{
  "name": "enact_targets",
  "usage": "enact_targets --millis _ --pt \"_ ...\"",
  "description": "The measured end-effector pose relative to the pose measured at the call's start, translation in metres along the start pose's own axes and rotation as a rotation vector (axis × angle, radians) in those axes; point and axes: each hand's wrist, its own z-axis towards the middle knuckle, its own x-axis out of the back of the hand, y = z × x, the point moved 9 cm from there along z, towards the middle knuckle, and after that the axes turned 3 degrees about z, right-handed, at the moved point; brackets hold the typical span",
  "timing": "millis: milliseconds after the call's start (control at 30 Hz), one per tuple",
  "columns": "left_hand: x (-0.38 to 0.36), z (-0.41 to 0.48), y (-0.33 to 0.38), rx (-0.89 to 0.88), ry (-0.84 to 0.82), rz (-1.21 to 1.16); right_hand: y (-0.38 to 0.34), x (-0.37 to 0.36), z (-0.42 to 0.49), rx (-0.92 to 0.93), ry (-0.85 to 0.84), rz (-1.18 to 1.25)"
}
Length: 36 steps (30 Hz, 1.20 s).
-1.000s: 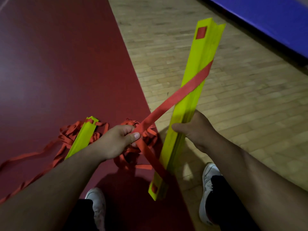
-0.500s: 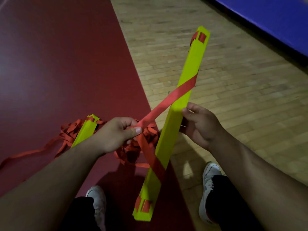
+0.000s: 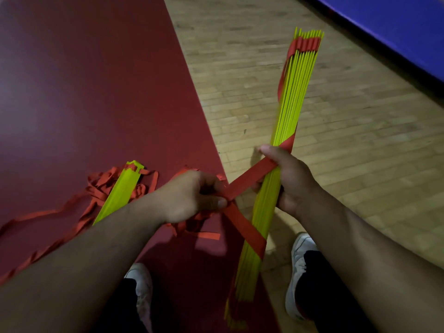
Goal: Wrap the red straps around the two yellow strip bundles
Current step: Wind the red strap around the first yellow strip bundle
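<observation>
My right grip (image 3: 292, 182) clamped round the tilted yellow bundle (image 3: 294, 99), my left grip (image 3: 192, 197) pinching the red strap (image 3: 249, 177) wrapped across it

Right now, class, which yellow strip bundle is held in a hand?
The bundle gripped by the right hand, a red strap crossing it; the other bundle lies untouched on the red floor.

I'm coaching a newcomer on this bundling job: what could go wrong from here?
1. The held bundle fans apart at its far end and the right hand grips only its middle, so strips may slip out before the wrap tightens.
2. The red strap pinched by the left hand seems to lead into the tangled strap pile around the second bundle; pulling may snag or drag it.
</observation>
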Motion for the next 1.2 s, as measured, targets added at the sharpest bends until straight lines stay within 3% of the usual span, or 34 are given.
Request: enact_targets --millis 233,433,600,733,900,1200 --pt "0.003 -0.001 -0.008 0.009 -0.021 0.119 0.004 -0.006 0.001 -0.043 -0.101 -0.035" --pt "-0.005 -0.002 -0.008 0.010 -0.071 -0.088 -0.005 -0.001 -0.002 0.101 0.018 0.160" --pt "-0.006 0.001 -0.001 -0.037 -0.040 -0.035 -0.008 -0.004 -0.005 0.031 -0.006 0.247" --pt "-0.004 0.005 -0.007 -0.016 -0.022 -0.060 -0.008 0.003 -0.006 0.086 0.091 0.229" --pt "-0.020 0.001 -0.001 -0.097 -0.156 -0.152 -0.012 -0.005 -0.007 0.104 0.038 0.268" --pt "-0.053 -0.002 0.011 -0.088 -0.320 -0.282 -0.012 -0.012 -0.014 0.016 0.008 0.351"
